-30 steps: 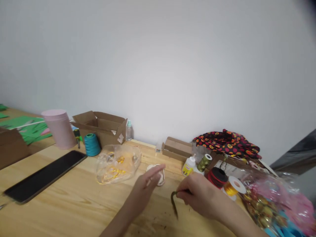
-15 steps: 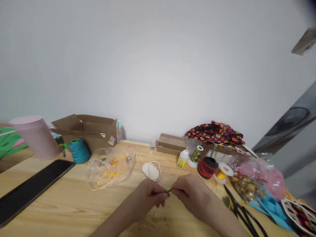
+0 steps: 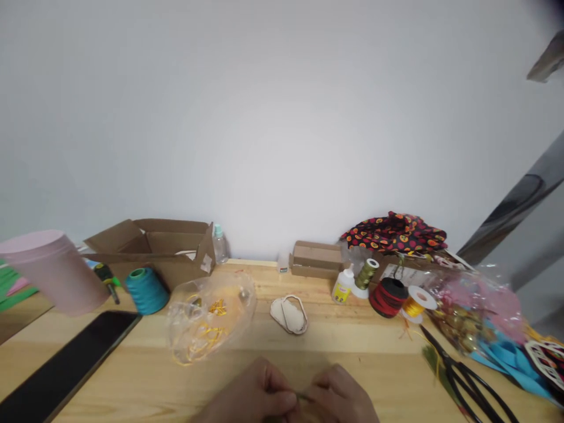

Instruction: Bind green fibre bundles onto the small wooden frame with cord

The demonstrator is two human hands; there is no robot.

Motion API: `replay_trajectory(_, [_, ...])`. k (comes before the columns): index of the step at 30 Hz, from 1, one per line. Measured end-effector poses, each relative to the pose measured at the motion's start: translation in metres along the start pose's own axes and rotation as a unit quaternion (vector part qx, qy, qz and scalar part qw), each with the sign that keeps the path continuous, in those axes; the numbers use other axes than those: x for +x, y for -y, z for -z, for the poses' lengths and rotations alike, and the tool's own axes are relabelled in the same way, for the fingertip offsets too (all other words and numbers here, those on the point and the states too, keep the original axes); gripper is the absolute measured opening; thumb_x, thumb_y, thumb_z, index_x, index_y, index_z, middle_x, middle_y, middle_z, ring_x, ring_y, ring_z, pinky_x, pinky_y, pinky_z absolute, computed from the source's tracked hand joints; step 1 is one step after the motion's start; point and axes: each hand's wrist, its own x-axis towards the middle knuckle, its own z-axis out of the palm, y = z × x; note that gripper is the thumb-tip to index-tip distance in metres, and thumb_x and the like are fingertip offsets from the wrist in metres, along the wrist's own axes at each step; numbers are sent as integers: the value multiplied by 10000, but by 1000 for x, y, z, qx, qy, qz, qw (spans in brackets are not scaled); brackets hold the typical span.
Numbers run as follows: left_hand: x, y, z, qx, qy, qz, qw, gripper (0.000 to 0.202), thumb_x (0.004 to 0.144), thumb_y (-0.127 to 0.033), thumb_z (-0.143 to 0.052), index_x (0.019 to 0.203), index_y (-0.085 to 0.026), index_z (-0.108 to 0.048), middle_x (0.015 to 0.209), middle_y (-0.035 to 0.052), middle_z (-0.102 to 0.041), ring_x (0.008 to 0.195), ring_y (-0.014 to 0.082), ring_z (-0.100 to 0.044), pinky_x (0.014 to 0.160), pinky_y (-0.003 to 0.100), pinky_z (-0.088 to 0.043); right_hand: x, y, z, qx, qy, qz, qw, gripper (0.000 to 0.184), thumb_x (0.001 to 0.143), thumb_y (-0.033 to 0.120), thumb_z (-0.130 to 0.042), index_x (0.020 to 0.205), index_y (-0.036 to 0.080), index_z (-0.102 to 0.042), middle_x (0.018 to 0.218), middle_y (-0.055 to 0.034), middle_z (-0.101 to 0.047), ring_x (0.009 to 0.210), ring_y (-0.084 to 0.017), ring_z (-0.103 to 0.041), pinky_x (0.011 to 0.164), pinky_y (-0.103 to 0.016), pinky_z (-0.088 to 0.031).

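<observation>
Low in the view, my left hand and my right hand face each other just above the table. Both are closed, fingertips pinched on a short dark green cord stretched between them. Fingers hide most of the cord, and blur softens its details. Beyond the hands lies a flat cream cut-out piece with an open outlined half. Black scissors rest to the right of my right hand, with a green tassel-like bundle beside them.
A clear plastic bag with yellow cords lies left of centre. Behind are a teal thread cone, an open cardboard box, a glue bottle, an olive cord spool and a red-black spool. A black tablet-like slab lies left.
Both hands sit lower in the view, still pinching the green cord between them. The table things appear shifted, mostly downward and outward, as the camera view has moved.
</observation>
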Motion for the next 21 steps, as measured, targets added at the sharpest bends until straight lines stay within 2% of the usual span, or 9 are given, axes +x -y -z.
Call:
replay_trajectory(3, [-7, -4, 6, 57, -31, -16, 998, 268, 645, -316, -552, 528, -104, -665, 434, -29, -503, 419, 68, -396, 453, 184, -297, 13, 3, 4, 83, 4, -7, 997, 429, 708, 382, -570, 1100, 218, -514, 1033, -86, -578, 937, -191, -534, 760, -263, -456])
replay_trajectory(6, [-12, -11, 11, 123, -35, -16, 992, 268, 669, -304, -517, 556, -115, -669, 435, -39, -487, 426, 72, -378, 439, 179, -268, 30, 14, 5, 146, -26, -24, 989, 339, 832, 228, -396, 1168, 232, -437, 1158, -83, -500, 1077, -162, -443, 870, -289, -395])
replay_trajectory(7, [-12, -13, 12, 139, -38, -17, 989, 268, 671, -305, -513, 555, -118, -667, 433, -43, -476, 427, 74, -369, 436, 180, -261, 34, 19, 4, 149, -31, -12, 988, 309, 839, 223, -376, 1135, 221, -466, 1127, -82, -518, 1055, -157, -454, 857, -278, -400])
replay_trajectory(8, [-13, -15, 12, 151, -39, -23, 988, 269, 672, -307, -511, 552, -120, -664, 431, -47, -461, 430, 75, -358, 436, 181, -257, 38, 24, 1, 143, -6, 1, 990, 276, 835, 241, -392, 1087, 211, -502, 1084, -76, -544, 1012, -155, -478, 841, -266, -406])
replay_trajectory(10, [-13, -16, 14, 159, -42, -45, 985, 282, 678, -314, -506, 542, -120, -656, 428, -55, -424, 441, 76, -337, 443, 182, -255, 44, 34, -5, 103, 34, -23, 994, 216, 840, 233, -384, 936, 216, -576, 894, -39, -613, 861, -143, -532, 793, -248, -414])
replay_trajectory(12, [-12, -16, 15, 158, -46, -65, 984, 292, 686, -311, -500, 528, -117, -652, 426, -59, -398, 455, 77, -325, 451, 181, -257, 47, 39, -11, 64, 63, -61, 994, 239, 850, 220, -355, 864, 224, -594, 772, -11, -631, 741, -133, -550, 723, -223, -421])
replay_trajectory(17, [-8, -12, 21, 171, -107, -47, 978, 268, 672, -271, -498, 526, -107, -652, 431, -49, -468, 466, 86, -385, 472, 182, -302, 53, 30, -20, -9, 145, -54, 988, 146, 790, 215, -487, 732, 221, -621, 633, 20, -631, 552, -113, -547, 491, -180, -370])
replay_trajectory(19, [-7, -6, 21, 161, -139, -32, 977, 274, 670, -288, -503, 554, -95, -660, 457, -27, -537, 479, 102, -446, 489, 192, -344, 55, 21, -27, -50, 134, -25, 989, 138, 773, 189, -515, 693, 209, -626, 596, 14, -617, 538, -112, -545, 465, -184, -348])
replay_trajectory(21, [-8, 3, 20, 146, -147, -28, 978, 303, 686, -314, -492, 580, -94, -669, 490, -2, -593, 510, 124, -506, 526, 209, -392, 54, 14, -36, -80, 90, 16, 993, 138, 780, 191, -512, 693, 203, -619, 587, 5, -605, 546, -116, -539, 478, -191, -356])
